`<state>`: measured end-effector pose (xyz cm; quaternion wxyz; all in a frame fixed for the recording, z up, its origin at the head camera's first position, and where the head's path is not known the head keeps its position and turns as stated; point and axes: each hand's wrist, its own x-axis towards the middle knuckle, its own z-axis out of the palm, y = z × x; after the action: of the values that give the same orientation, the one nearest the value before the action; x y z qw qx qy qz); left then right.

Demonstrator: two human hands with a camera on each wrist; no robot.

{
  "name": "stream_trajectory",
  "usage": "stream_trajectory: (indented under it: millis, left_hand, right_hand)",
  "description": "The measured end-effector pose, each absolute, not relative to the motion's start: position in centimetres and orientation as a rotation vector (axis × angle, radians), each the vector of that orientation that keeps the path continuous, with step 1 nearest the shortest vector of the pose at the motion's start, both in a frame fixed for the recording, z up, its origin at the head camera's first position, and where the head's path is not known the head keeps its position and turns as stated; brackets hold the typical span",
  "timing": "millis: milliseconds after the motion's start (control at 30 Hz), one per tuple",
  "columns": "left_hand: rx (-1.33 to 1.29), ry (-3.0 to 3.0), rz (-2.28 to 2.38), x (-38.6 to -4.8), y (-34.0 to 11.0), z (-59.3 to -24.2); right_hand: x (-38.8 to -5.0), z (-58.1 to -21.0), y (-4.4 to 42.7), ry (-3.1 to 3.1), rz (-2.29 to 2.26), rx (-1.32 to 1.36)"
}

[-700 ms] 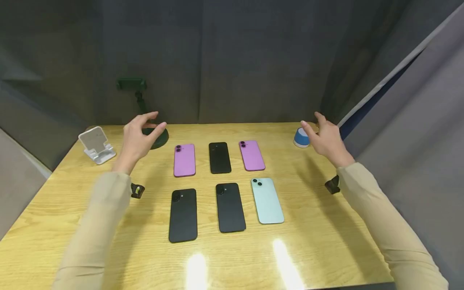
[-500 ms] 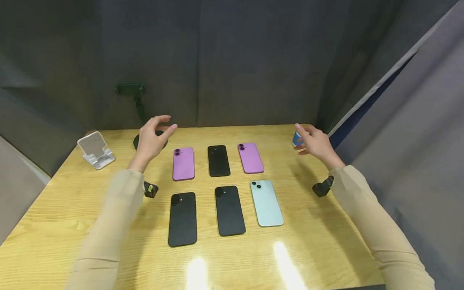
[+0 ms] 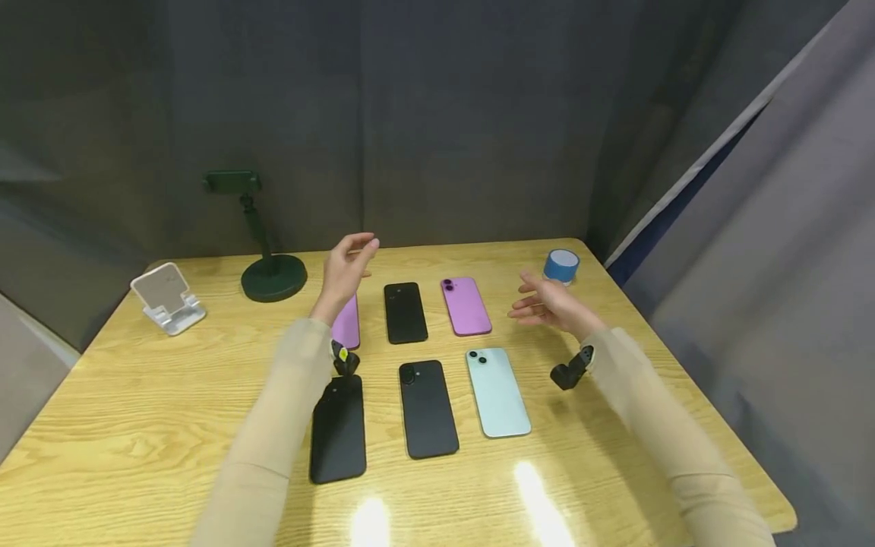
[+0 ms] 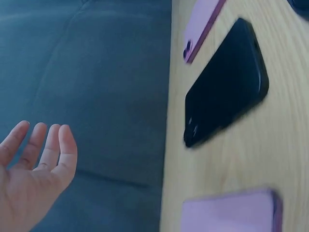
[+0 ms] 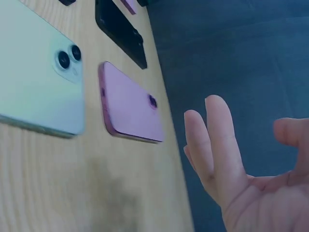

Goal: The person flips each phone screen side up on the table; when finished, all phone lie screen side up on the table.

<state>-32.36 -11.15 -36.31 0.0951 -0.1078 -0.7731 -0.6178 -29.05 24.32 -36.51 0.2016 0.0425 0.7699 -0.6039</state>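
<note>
My left hand [image 3: 347,272] hovers above the far left purple phone [image 3: 347,323], partly covering it, with its fingers loosely bent and holding nothing. To the right of it lies a small black phone [image 3: 405,313]. My right hand [image 3: 552,304] is in the air right of the second purple phone [image 3: 466,306]; its fingers are apart and hold nothing. In the front row lie a black phone [image 3: 338,433], another black phone [image 3: 428,410] and a pale mint phone [image 3: 498,393]. The phones lie with their backs up.
A white folding phone stand [image 3: 169,298] is at the left of the wooden table [image 3: 137,425]. Behind it stands a dark green stand [image 3: 273,278] with a clamp. A blue and white round object [image 3: 562,266] sits at the back right. Grey curtains [image 3: 478,121] hang around.
Both hands have moved inward over the table, the left one rightward to above the purple phone, the right one leftward and nearer. The phones have stayed in their places.
</note>
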Motion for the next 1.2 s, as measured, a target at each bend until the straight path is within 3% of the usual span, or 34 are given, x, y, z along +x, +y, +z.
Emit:
stream_trajectory:
  millis: [667, 1200]
  left_hand:
    - [-0.126, -2.332, -2.3, -33.2, -5.2, -39.9]
    - [-0.154, -2.415, -2.383, -34.2, -4.0, -41.4]
  right_hand:
    - [-29.5, -40.1, 20.5, 1.866, -1.731, 0.511]
    - [-29.4, -40.9, 20.3, 1.774, -1.76, 0.488]
